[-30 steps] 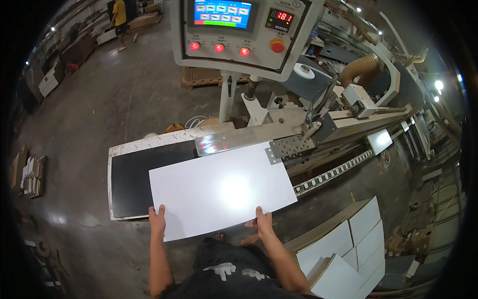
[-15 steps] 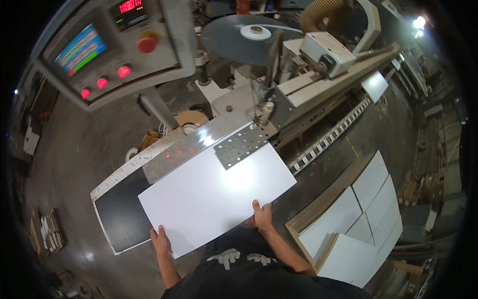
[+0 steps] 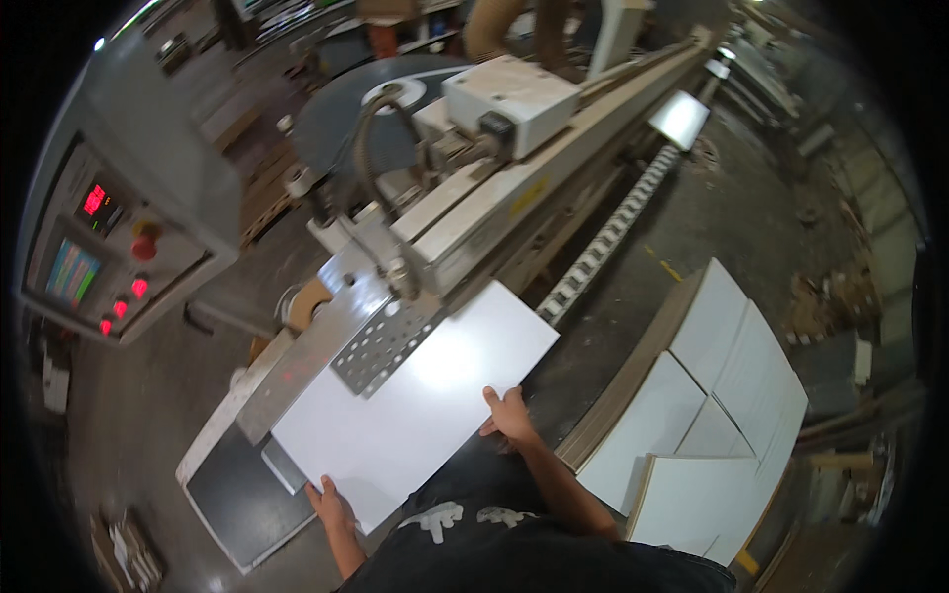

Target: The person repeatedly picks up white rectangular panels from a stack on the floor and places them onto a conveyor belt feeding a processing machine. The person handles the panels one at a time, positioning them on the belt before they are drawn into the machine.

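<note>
- White panel: a flat rectangular board lying on the machine's infeed desk, its far edge tucked under the perforated metal plate and the long pressure beam.
- Left hand: pressed on the panel's near-left corner, fingers laid over the edge and gripping it.
- Right hand: set against the panel's near-right edge, fingers curled lightly onto the top face, holding the board.
- The desk is dark-topped with a pale rim; its bare part shows to the near left of the panel.
- Control box: grey, at far left, with a coloured screen, a red number display, a red mushroom button and small lit red buttons.
- Roller track: a row of small white rollers running away to the far right beside the beam.
- Stack of white panels: on the floor to the right of the person, well apart from the board in hand.
- Another white board lies far down the machine line.
</note>
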`<control>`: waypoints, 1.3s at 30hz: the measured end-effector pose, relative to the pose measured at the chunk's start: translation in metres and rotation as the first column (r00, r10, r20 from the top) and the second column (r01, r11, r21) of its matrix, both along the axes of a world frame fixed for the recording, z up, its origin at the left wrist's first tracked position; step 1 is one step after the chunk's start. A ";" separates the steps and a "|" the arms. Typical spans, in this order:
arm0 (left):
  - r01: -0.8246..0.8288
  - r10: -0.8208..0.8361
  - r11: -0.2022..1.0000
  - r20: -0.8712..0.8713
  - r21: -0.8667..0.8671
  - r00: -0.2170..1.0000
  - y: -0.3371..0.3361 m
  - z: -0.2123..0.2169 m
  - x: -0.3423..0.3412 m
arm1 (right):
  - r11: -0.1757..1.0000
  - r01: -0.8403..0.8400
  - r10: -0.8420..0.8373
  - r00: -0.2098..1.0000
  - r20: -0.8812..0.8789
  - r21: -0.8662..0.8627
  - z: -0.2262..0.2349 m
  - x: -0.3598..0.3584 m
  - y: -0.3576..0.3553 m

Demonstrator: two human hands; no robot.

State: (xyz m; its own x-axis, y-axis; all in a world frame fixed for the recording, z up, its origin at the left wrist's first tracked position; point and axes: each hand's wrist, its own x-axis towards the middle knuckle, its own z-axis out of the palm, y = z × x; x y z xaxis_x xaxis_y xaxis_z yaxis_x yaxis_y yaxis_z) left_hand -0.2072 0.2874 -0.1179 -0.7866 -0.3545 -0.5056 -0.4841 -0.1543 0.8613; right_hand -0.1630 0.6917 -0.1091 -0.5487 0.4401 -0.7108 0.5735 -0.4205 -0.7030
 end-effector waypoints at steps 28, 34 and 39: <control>0.707 -0.709 0.703 -0.005 0.081 0.705 0.242 0.013 -0.054 | 0.323 0.942 -0.897 0.335 0.287 -0.089 -0.146 0.543 -0.122; 0.672 -0.700 0.713 -0.249 -0.199 0.669 0.260 0.033 -0.020 | 0.453 0.430 -0.889 0.283 0.360 0.781 -0.157 0.577 -0.062; 0.601 -0.721 0.693 -0.373 -0.398 0.584 0.246 0.014 0.071 | 0.722 0.366 -0.689 0.453 0.565 0.587 -0.134 0.581 -0.032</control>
